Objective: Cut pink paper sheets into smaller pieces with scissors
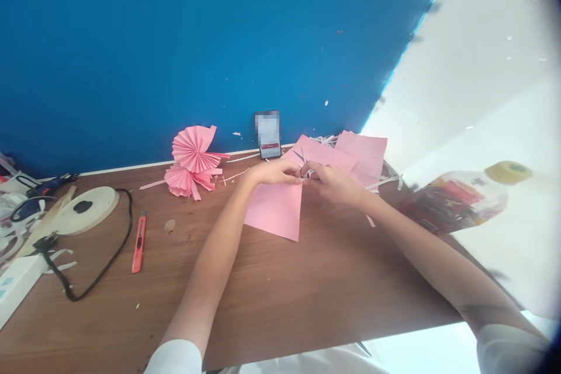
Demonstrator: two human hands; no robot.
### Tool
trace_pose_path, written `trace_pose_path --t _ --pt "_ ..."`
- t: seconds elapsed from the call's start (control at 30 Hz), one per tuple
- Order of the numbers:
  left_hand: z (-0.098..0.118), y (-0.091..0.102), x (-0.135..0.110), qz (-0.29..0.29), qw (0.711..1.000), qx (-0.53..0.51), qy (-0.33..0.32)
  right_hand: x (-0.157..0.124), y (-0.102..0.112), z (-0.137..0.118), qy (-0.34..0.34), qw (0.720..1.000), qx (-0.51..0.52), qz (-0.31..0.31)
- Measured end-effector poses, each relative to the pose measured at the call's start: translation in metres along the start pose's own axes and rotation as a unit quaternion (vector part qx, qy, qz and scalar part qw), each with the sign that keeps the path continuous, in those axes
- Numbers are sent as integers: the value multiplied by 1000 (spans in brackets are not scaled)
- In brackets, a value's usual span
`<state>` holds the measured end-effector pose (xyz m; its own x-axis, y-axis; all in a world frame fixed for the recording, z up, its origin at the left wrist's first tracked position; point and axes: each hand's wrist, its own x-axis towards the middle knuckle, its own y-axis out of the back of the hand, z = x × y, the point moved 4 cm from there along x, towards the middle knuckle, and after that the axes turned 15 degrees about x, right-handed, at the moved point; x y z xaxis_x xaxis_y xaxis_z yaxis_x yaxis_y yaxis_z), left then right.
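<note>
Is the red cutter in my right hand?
No, the right hand holds scissors, while the red cutter lies on the brown table.

The left hand holds paper, the right hand scissors; fans and a cutter lie leftward on the table.

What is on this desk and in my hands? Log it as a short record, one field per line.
Left hand: holding a pink sheet near its upper edge
Right hand: holding scissors, blades pointing away from the person
Pleated pink paper: two fan shapes, back left of the sheet
Other pink sheets: behind the right hand
Phone: upright by the blue wall
Cutter: red, left of the sheet
Further left: round cream disc, black cable
Right side: bottle, yellow cap
</note>
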<state>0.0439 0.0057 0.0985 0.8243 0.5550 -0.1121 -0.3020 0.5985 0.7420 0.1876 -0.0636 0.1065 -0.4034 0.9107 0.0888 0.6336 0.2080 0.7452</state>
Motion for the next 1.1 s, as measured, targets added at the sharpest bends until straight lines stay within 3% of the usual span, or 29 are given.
trace_pose_path --t 0.1,0.23,0.5,0.67,0.9,1.1 --pt "-2 -4 2 -46 996 60 -46 1 0 2 13 999 -33 3" --pt "-5 -11 10 -45 995 68 -54 1 -2 8 -8 996 -88 7" --pt "-10 -16 19 19 997 46 -53 3 -6 13 -46 989 -136 33" --pt "-11 -20 24 83 989 -104 -59 4 -7 10 -64 981 -167 72" --pt "-35 -32 29 84 929 -360 -37 2 -19 2 -30 965 -240 104" --pt "-53 -44 32 100 905 -413 -22 10 -20 11 47 989 -115 77"
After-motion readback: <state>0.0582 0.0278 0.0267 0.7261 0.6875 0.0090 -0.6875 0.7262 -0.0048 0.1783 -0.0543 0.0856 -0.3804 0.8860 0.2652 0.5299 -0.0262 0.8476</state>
